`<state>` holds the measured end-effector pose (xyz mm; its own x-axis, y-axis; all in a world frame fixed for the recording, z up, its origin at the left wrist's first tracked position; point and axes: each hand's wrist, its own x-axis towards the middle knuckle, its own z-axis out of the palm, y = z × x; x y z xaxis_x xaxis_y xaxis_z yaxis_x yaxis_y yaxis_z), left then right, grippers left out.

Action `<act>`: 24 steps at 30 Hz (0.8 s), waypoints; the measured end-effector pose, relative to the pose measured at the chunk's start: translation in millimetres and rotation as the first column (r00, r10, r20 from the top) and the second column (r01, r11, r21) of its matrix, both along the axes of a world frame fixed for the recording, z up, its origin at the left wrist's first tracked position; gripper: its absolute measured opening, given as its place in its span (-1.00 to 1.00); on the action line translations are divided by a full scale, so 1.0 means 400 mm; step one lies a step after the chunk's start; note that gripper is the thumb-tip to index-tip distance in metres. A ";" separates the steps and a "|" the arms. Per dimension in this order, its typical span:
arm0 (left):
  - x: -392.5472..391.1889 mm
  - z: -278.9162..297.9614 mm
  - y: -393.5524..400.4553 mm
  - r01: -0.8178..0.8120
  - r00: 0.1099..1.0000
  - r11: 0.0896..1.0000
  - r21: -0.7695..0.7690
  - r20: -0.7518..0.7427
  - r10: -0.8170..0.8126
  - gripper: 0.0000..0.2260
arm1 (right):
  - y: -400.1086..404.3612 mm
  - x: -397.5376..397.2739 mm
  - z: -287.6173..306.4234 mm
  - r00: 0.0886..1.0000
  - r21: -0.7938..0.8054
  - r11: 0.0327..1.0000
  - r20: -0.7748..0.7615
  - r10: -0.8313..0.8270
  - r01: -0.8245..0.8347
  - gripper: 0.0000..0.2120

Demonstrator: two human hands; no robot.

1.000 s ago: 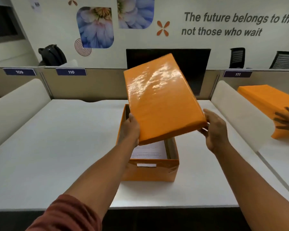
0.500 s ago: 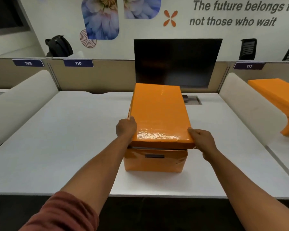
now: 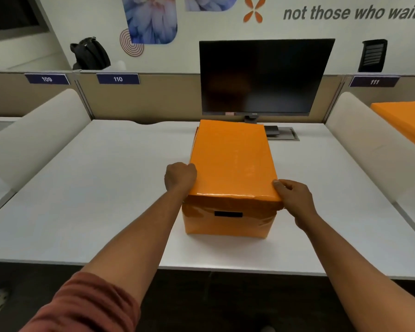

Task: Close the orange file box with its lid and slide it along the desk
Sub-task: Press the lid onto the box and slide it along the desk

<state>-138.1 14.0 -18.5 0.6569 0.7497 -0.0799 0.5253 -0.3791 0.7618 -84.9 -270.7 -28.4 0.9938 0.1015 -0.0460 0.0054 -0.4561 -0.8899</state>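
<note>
**Nearly shut: lid on the box, both our hands at its near corners**

Now the lid point(image 3: 233, 161) lies flat over the orange file box point(image 3: 228, 221), which stands on the white desk point(image 3: 82, 188), a little right of the middle and in front of the dark monitor point(image 3: 265, 76). The box's long side runs away from us, its far end close to the monitor's foot. The near face shows a dark label slot below the lid's edge.

Our left hand point(image 3: 180, 177) is curled against the lid's left edge, near the front corner, fingers folded in and touching the orange wrap; whether it grips or only presses we cannot tell. Our right hand point(image 3: 295, 200) pinches the lid's front right corner, thumb on top and fingers wrapped under the rim, which looks crumpled and slightly raised there.

We judge the closing step to be at its end: the lid covers the box, but the right corner may not be fully seated. The next move calls for pressing that corner down, then shifting both palms to the box's sides or near face and pushing evenly, so it slides without twisting. Bare desk lies to the left and right; straight ahead the monitor blocks the way.

A second orange box point(image 3: 407, 121) sits on the neighbouring desk, beyond the divider point(image 3: 369, 140).
</note>
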 end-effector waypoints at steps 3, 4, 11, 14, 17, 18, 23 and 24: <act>-0.007 0.003 -0.004 0.048 0.999 0.998 0.042 -0.002 -0.048 -0.68 | -0.001 -0.012 -0.014 1.000 -0.020 1.000 0.005 0.011 -0.011 -0.52; -0.008 0.007 -0.007 0.071 0.997 0.995 0.069 -0.012 -0.070 -0.66 | -0.002 -0.015 -0.019 1.000 -0.030 0.999 0.004 0.012 -0.012 -0.51; -0.030 -0.020 -0.004 0.123 0.988 0.988 0.090 -0.106 -0.113 -0.57 | 0.018 -0.012 -0.030 0.998 -0.073 0.997 0.059 0.024 -0.020 -0.54; -0.045 -0.038 0.002 0.178 0.975 0.983 0.035 -0.141 -0.171 -0.53 | 0.028 -0.008 -0.032 0.997 -0.087 0.996 0.070 0.022 -0.016 -0.57; -0.063 -0.063 -0.011 0.187 0.972 0.982 -0.010 -0.144 -0.186 -0.46 | 0.027 -0.012 -0.040 0.997 -0.103 0.995 0.080 0.017 -0.009 -0.58; -0.064 -0.065 -0.014 0.180 0.973 0.984 -0.015 -0.142 -0.180 -0.45 | 0.025 -0.014 -0.046 0.997 -0.105 0.994 0.075 0.012 -0.004 -0.57; -0.053 -0.058 0.001 0.190 0.972 0.981 -0.046 -0.135 -0.194 -0.50 | 0.019 -0.008 -0.050 0.999 -0.119 0.993 0.038 0.017 -0.012 -0.57; -0.050 -0.058 0.007 0.181 0.974 0.982 -0.062 -0.127 -0.188 -0.52 | 0.018 -0.002 -0.046 0.999 -0.119 0.993 0.028 0.021 -0.018 -0.60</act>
